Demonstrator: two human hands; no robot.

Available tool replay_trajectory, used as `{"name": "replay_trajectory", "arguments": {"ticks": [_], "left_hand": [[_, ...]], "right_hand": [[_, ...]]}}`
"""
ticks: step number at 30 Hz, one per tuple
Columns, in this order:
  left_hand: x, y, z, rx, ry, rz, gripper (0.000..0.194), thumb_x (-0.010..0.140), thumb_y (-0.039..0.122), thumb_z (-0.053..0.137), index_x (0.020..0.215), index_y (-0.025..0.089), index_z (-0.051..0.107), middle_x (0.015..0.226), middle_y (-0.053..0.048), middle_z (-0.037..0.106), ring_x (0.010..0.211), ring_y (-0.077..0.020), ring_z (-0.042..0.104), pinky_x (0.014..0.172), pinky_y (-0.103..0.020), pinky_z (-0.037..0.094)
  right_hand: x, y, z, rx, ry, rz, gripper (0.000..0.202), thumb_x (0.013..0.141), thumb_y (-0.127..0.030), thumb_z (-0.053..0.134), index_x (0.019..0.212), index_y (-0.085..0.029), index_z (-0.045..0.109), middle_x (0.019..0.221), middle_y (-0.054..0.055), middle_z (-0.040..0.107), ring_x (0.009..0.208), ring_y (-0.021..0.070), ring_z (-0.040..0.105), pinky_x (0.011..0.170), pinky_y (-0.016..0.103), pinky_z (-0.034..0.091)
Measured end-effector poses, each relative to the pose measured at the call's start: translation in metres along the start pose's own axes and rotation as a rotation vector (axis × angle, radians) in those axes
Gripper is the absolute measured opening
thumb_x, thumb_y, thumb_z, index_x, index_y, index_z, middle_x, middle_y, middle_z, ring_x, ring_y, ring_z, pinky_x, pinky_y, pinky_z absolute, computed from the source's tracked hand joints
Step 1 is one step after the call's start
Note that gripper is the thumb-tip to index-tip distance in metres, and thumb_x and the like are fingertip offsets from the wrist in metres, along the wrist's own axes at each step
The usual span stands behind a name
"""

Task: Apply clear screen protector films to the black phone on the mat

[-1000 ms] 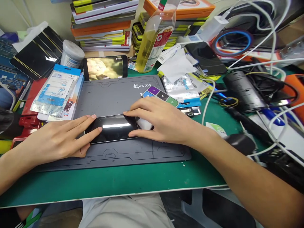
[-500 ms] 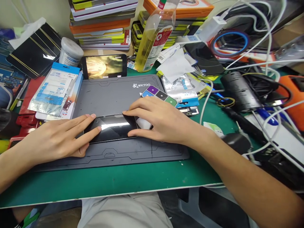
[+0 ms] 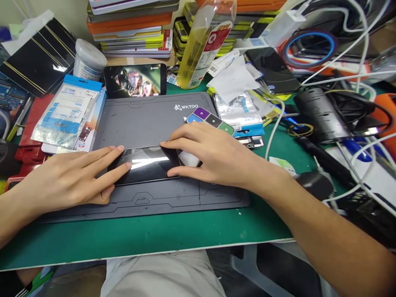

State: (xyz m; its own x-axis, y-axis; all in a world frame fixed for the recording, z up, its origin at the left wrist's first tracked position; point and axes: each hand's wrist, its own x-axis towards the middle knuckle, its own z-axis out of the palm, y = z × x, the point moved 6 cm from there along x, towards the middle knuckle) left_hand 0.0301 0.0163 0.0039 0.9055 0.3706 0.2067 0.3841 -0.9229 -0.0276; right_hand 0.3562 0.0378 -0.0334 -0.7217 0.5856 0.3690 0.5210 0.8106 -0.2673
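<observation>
A glossy black phone-sized screen lies flat on a grey mat marked WKTOO. My left hand rests over its left end, fingers stretched out with the tips pressing on the glass. At the other end, my right hand has its thumb on the near edge and a finger on the far edge, gripping the screen between them. A small white object shows partly under my right palm. Beyond that hand sits a colored tile holder, partly covered.
Behind the mat, a phone plays a video beside a bottle of yellow liquid. Packets lie left. Cables, blue-ringed tape and a black cylinder crowd the right. Stacked boxes stand behind.
The camera view has shifted slightly, and the picture on the propped phone is different. Both hands keep nearly the same places on the black screen.
</observation>
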Motion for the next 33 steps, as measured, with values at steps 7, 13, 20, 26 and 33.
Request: {"name": "replay_trajectory", "arguments": {"ticks": [7, 13, 20, 26, 33], "left_hand": [[0.005, -0.001, -0.003, 0.031, 0.014, 0.04, 0.078, 0.126, 0.026, 0.072, 0.202, 0.037, 0.053, 0.185, -0.007, 0.079, 0.151, -0.0334, 0.092, 0.133, -0.048, 0.077], [0.008, -0.004, 0.002, -0.017, -0.001, 0.005, 0.074, 0.127, 0.03, 0.07, 0.199, 0.039, 0.056, 0.188, -0.006, 0.076, 0.155, -0.0345, 0.09, 0.136, -0.051, 0.075], [0.008, -0.006, 0.001, -0.008, -0.004, 0.025, 0.068, 0.136, 0.051, 0.065, 0.201, 0.032, 0.052, 0.184, -0.011, 0.079, 0.152, -0.0356, 0.091, 0.135, -0.053, 0.076], [0.01, -0.01, 0.002, -0.023, 0.026, -0.011, 0.084, 0.133, 0.056, 0.074, 0.207, 0.037, 0.039, 0.18, -0.011, 0.083, 0.149, -0.0373, 0.093, 0.131, -0.054, 0.078], [0.012, -0.009, 0.0, -0.007, 0.014, -0.035, 0.085, 0.134, 0.051, 0.071, 0.208, 0.039, 0.032, 0.177, -0.012, 0.084, 0.149, -0.0376, 0.092, 0.129, -0.057, 0.08]], "right_hand": [[0.001, -0.003, -0.002, 0.004, 0.023, -0.034, 0.059, 0.13, -0.064, 0.074, 0.156, -0.013, 0.086, 0.142, 0.023, 0.09, 0.124, 0.0397, 0.087, 0.11, 0.057, 0.073], [0.003, -0.004, -0.003, -0.004, 0.026, -0.034, 0.059, 0.13, -0.063, 0.075, 0.155, -0.011, 0.087, 0.14, 0.023, 0.09, 0.123, 0.0399, 0.087, 0.109, 0.055, 0.071], [0.003, -0.001, -0.002, 0.018, 0.015, -0.015, 0.061, 0.129, -0.065, 0.076, 0.156, -0.012, 0.088, 0.141, 0.023, 0.09, 0.124, 0.0404, 0.086, 0.11, 0.057, 0.071], [0.003, -0.001, -0.002, 0.015, 0.004, -0.012, 0.061, 0.13, -0.066, 0.072, 0.156, -0.013, 0.087, 0.141, 0.022, 0.089, 0.126, 0.0396, 0.085, 0.112, 0.055, 0.07], [0.003, -0.002, -0.001, 0.014, -0.015, 0.003, 0.056, 0.128, -0.059, 0.079, 0.157, -0.012, 0.087, 0.143, 0.023, 0.089, 0.126, 0.0411, 0.084, 0.112, 0.057, 0.069]]}}
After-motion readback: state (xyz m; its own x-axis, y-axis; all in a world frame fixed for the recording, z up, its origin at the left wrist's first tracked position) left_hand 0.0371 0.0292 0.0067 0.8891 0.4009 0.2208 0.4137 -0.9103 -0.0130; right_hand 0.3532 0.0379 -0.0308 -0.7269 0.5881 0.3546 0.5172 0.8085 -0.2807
